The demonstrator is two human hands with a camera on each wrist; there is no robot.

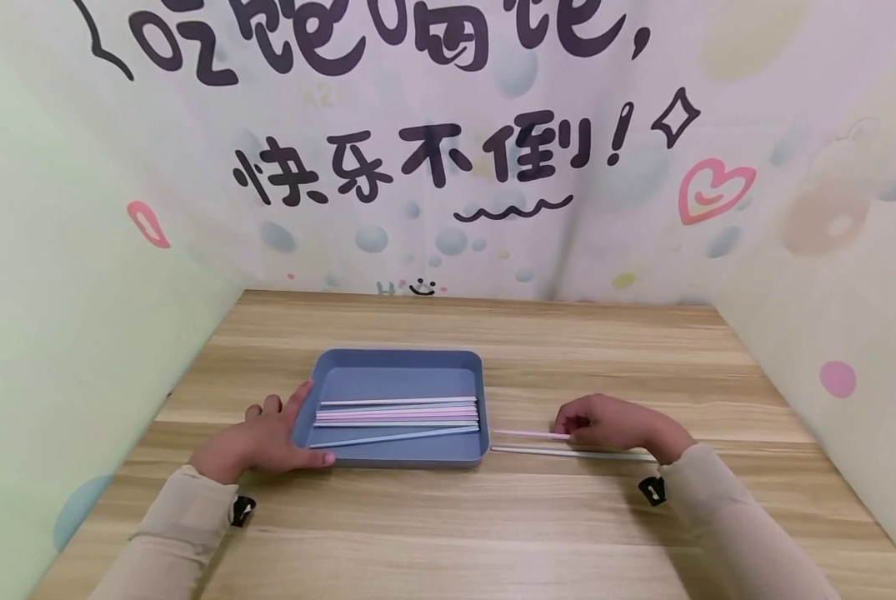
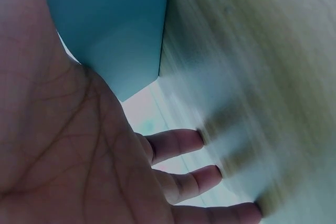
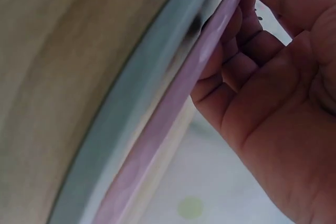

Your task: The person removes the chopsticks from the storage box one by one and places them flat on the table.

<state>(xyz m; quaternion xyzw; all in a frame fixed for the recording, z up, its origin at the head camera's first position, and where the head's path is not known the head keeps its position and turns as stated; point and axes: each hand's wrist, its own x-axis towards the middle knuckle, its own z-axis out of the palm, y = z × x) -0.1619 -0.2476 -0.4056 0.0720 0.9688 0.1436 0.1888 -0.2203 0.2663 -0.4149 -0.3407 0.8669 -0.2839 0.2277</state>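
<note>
A shallow blue tray (image 1: 398,381) sits on the table with several thin pastel straws (image 1: 395,414) lying lengthwise in it. One light blue straw (image 1: 395,437) lies aslant at their front. My left hand (image 1: 263,437) spreads round the tray's front left corner, thumb at the front rim; in the left wrist view its other fingers extend beside the tray's outer wall (image 2: 110,30). To the right of the tray, my right hand (image 1: 616,422) pinches a pink straw (image 1: 530,434) between thumb and fingers. A pale blue-green straw (image 1: 538,451) lies alongside, partly hidden under the right wrist.
The wood-grain table (image 1: 432,533) meets a printed back curtain (image 1: 448,250) with black lettering. Pale side walls (image 1: 830,275) stand left and right. A small black device (image 1: 652,490) shows at the right wrist and another (image 1: 242,510) at the left.
</note>
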